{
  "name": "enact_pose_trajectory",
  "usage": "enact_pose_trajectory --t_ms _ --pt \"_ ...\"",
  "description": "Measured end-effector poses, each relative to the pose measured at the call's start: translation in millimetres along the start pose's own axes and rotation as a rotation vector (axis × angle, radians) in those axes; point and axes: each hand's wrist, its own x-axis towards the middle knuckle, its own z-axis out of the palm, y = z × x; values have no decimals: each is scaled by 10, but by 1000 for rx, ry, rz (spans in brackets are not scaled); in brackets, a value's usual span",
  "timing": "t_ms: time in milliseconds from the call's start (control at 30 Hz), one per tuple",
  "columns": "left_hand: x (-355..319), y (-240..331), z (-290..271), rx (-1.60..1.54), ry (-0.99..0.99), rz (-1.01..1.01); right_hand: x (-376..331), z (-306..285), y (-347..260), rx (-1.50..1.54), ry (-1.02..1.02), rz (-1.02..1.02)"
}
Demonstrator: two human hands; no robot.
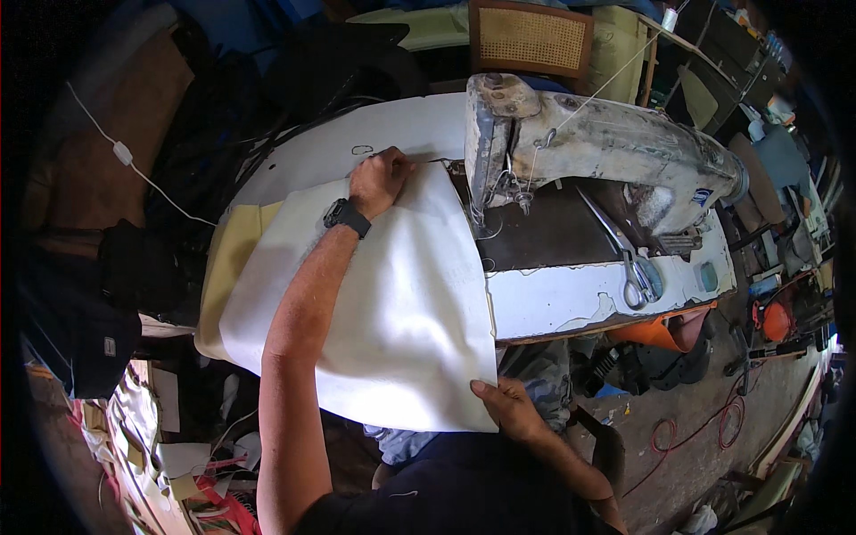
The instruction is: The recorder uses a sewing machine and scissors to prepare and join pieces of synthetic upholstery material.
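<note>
A large white sheet of smooth, flexible material (401,303) lies over the left part of the sewing table and drapes toward my lap. My left hand (378,185), with a dark watch on its wrist, is closed at the sheet's far edge, its fingertips partly hidden. Down at the near right corner, my right hand (512,407) pinches the sheet between thumb and fingers. The sheet's right edge runs just left of a worn sewing machine (606,134). Under the sheet, a yellowish piece (234,259) shows along the left side.
Scissors (620,250) lie open on the white sewing table (553,299), right of the needle area. White thread runs from a spool (669,20) to the machine. Orange material (664,332) hangs below the table's front edge. A red cord (687,441) lies on the floor at right.
</note>
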Motion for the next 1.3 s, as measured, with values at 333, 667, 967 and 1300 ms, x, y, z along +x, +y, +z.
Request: enact_pose_trajectory --t_ms 333,667,967,1300 --pt "51 -130 62 11 26 83 68 25 116 -15 34 -98" --pt "80 -191 79 4 20 109 -43 278 -63 -228 -62 -416" --pt "99 -150 57 21 4 114 55 52 174 59 37 -123" --pt "-6 -124 123 -42 72 125 29 -1 124 -152 64 -142"
